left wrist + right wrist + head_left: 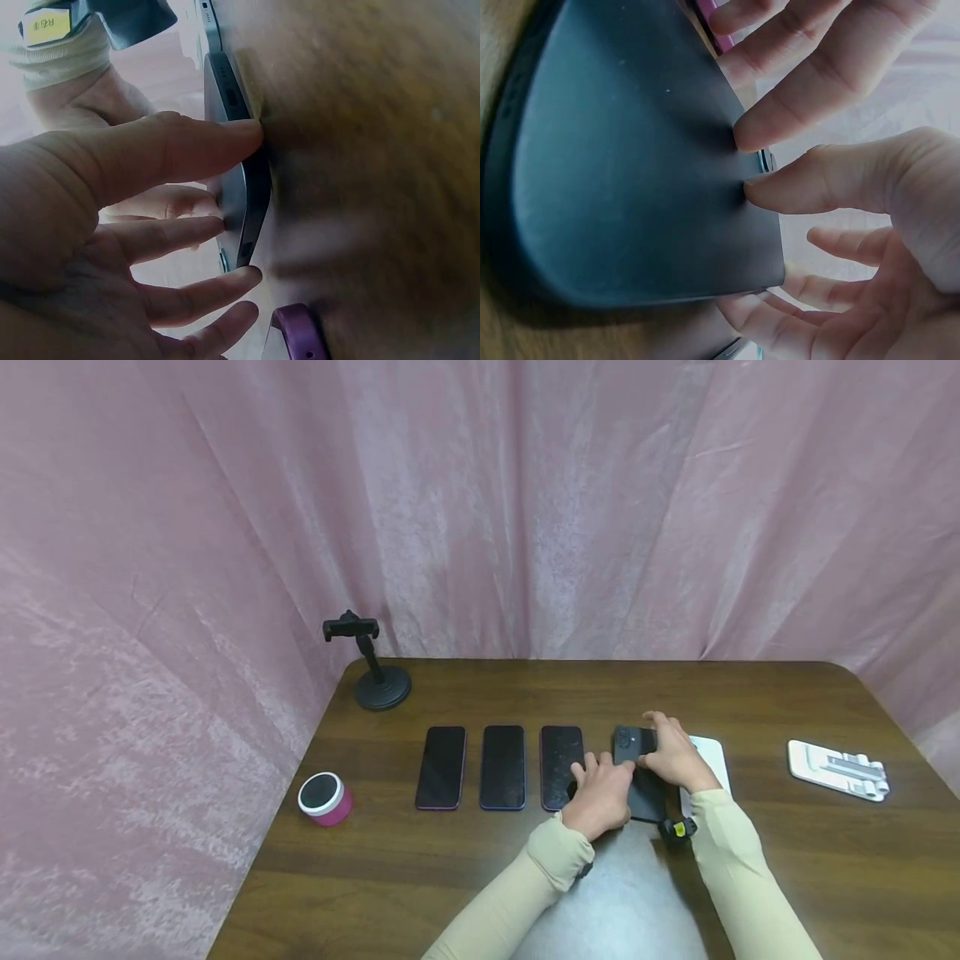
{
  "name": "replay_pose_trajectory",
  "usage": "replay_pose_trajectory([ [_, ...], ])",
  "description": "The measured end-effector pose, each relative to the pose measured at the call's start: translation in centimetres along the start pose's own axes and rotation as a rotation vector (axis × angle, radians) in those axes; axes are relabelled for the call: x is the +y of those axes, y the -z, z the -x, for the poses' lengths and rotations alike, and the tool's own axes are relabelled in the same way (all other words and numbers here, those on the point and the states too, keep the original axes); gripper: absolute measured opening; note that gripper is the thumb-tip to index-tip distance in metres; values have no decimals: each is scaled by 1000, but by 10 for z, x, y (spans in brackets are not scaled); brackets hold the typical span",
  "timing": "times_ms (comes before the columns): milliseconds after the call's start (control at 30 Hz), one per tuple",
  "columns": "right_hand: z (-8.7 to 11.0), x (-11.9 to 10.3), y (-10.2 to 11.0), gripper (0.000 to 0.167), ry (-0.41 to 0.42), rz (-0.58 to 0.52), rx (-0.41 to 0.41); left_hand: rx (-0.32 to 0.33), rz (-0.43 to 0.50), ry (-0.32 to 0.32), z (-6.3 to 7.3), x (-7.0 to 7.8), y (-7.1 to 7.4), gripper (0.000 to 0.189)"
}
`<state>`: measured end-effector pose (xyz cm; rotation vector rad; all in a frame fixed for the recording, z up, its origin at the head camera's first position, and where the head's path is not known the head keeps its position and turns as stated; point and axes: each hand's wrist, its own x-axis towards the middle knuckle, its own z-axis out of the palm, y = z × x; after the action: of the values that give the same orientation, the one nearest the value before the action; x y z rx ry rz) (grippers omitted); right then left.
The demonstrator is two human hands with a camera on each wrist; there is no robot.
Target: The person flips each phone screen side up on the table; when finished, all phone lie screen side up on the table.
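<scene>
A dark smartphone (647, 795) lies back-up on the table, its camera bump at the far left corner. My left hand (602, 793) holds it from the left: in the left wrist view the thumb presses one edge and other fingertips meet the back and side. My right hand (673, 756) grips it from the right; in the right wrist view its thumb lies on the phone's back (630, 172) and its fingers reach the side edge. Just left is a purple-edged phone (561, 760), screen up. A white phone (712, 756) is partly hidden beneath my right wrist.
Two more screen-up phones (502, 768) stand in line to the left. A pink and white round container (330, 802) sits at far left, with a black phone stand (382, 687) behind it. At far right lies a white folded stand (836, 770). Pink curtains hang behind the table.
</scene>
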<state>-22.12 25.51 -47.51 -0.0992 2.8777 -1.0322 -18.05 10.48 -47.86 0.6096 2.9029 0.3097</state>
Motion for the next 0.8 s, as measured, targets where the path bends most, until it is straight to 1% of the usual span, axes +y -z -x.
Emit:
replay_pose_trajectory([
  [233, 1, 2, -1, 74, -9, -47, -6, -50, 25, -2, -2, -3, 1, 56],
  [533, 7, -5, 8, 73, 20, -87, 13, -99, 49, 4, -4, -2, 7, 57],
  [800, 11, -9, 13, 68, 33, -137, 10, -94, 63, -7, -2, -3, 8, 57],
])
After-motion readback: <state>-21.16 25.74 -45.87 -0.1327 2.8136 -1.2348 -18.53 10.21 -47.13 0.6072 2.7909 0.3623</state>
